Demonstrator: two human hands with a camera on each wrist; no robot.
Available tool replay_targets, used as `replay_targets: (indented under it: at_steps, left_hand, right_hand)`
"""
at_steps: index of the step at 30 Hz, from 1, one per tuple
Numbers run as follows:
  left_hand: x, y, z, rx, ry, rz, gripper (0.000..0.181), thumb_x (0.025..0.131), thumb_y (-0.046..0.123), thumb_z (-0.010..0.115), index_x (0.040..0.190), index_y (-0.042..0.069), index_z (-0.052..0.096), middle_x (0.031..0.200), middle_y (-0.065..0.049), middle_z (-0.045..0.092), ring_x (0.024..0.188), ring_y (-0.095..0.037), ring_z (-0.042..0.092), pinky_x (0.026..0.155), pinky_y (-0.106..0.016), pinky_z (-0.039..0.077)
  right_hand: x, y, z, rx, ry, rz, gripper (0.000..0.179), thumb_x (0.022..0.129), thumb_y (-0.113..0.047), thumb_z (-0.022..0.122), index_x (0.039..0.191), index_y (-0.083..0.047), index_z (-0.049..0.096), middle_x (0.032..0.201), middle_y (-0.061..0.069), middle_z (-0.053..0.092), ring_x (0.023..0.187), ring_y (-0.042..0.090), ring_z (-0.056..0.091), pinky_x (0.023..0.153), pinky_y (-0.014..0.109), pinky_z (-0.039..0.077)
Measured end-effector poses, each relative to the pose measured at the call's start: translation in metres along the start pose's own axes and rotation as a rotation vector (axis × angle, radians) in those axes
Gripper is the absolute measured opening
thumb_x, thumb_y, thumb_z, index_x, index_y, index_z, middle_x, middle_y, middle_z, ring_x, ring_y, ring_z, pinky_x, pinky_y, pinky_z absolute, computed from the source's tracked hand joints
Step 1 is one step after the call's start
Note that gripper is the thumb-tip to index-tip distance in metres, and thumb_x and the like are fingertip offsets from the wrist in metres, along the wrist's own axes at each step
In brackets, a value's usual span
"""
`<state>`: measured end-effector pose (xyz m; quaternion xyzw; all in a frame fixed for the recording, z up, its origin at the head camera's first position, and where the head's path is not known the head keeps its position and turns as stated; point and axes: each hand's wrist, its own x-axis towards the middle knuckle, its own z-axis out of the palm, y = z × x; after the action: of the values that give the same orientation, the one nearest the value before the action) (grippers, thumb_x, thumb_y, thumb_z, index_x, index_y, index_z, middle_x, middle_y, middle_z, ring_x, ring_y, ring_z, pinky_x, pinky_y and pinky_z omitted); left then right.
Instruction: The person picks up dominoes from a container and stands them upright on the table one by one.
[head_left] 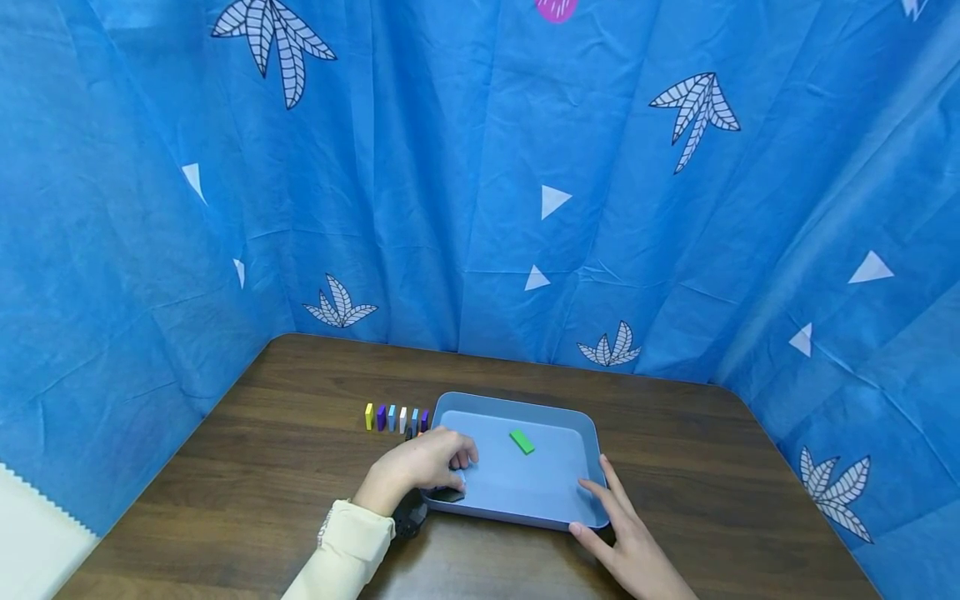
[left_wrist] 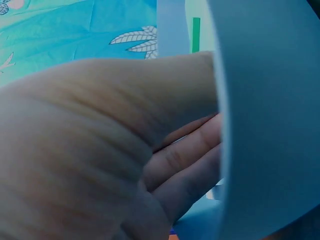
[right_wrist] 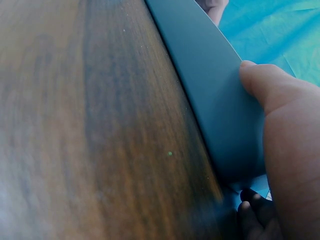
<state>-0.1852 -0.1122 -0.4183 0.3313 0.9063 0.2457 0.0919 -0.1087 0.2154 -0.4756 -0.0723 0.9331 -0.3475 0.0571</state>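
A shallow blue tray (head_left: 517, 508) rests on the wooden table. A green block (head_left: 521, 442) lies flat on its floor. My left hand (head_left: 427, 460) reaches over the tray's left side, fingers bent down inside. In the left wrist view the tray wall (left_wrist: 270, 120) hides the fingertips, so whether they hold anything does not show. At the front right corner my right hand (head_left: 626, 529) touches the tray with spread, fairly straight fingers. Its thumb (right_wrist: 265, 82) rests against the front rim. Left of the tray, small blocks stand in a row, among them a yellow block (head_left: 369, 417) and a white block (head_left: 402, 419).
More standing blocks, including a purple block (head_left: 381, 417), line up beside the tray's left wall. A black device (head_left: 409, 514) sits at the left wrist. A patterned blue curtain (head_left: 480, 208) encloses the back and sides of the brown table (head_left: 315, 392).
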Motion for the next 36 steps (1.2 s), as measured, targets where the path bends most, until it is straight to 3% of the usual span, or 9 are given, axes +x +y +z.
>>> replay_targets:
  at_steps: [12,22,31,36]
  left_hand:
    - [0.003,-0.001,0.005,-0.008,0.029,0.025,0.023,0.077,0.010,0.080,0.097,0.008,0.069,0.086,-0.001,0.068,0.081,-0.010,0.062,0.071,-0.020,0.051]
    - [0.009,-0.002,0.013,0.065,0.098,0.094,0.019,0.082,0.016,0.076,0.098,0.007,0.070,0.091,-0.003,0.071,0.084,-0.012,0.065,0.074,-0.022,0.053]
    - [0.007,0.002,0.012,0.048,0.058,0.022,0.031,0.074,0.027,0.083,0.097,0.010,0.070,0.091,0.003,0.067,0.081,-0.009,0.057,0.073,-0.023,0.051]
    - [0.007,0.003,0.012,0.063,0.055,0.016,0.031,0.072,0.027,0.084,0.095,0.012,0.071,0.087,0.004,0.066,0.079,-0.007,0.055,0.070,-0.023,0.049]
  right_hand:
    - [0.002,0.003,0.001,-0.007,0.014,-0.011,0.066,0.087,-0.062,0.055,0.142,-0.029,0.041,0.162,-0.004,-0.005,0.146,0.031,0.018,0.107,0.061,0.032]
    - [0.000,0.004,0.002,-0.004,0.024,-0.018,0.065,0.088,-0.060,0.056,0.142,-0.028,0.041,0.163,-0.003,-0.004,0.146,0.032,0.017,0.107,0.062,0.031]
    - [-0.001,0.002,0.001,-0.023,0.010,-0.021,0.065,0.088,-0.061,0.055,0.143,-0.028,0.040,0.163,0.000,-0.005,0.145,0.034,0.017,0.107,0.062,0.031]
    - [-0.002,0.002,0.001,-0.023,0.011,-0.028,0.065,0.088,-0.060,0.054,0.143,-0.029,0.039,0.163,-0.001,-0.005,0.146,0.034,0.016,0.108,0.062,0.030]
